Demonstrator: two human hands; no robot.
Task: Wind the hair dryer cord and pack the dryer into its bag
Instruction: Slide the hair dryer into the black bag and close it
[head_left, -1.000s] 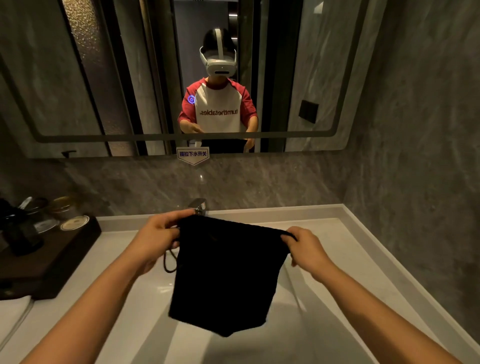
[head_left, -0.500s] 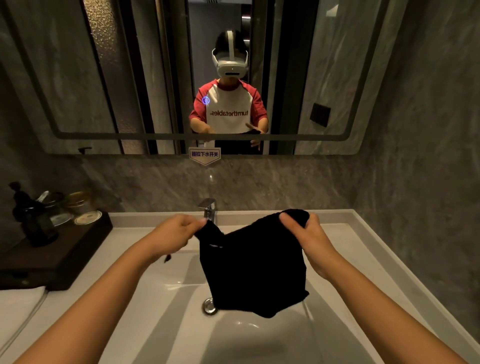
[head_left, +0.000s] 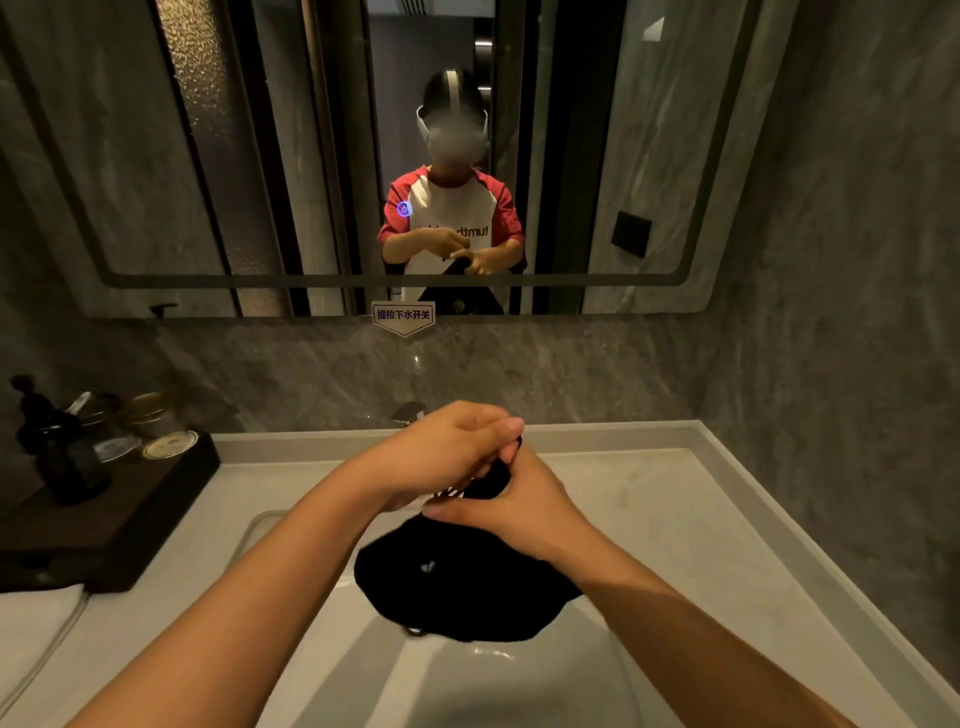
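A black cloth bag (head_left: 467, 582) hangs over the white sink basin, bunched at its top. My right hand (head_left: 511, 506) grips the gathered neck of the bag. My left hand (head_left: 447, 452) is closed just above it, touching the right hand, pinching the bag's top or its drawstring; which one I cannot tell. The bag's body bulges below my hands. No hair dryer or cord shows outside the bag.
A white sink basin (head_left: 519, 686) lies under the bag, its faucet (head_left: 410, 413) behind my hands. A dark wooden tray (head_left: 119, 514) with a black bottle and jars stands at the left. A white towel (head_left: 31, 618) lies front left. A mirror hangs above.
The bag was held spread wide between both hands. My hands have come together at the middle, gathering the bag's mouth shut, and the bag now hangs bunched.
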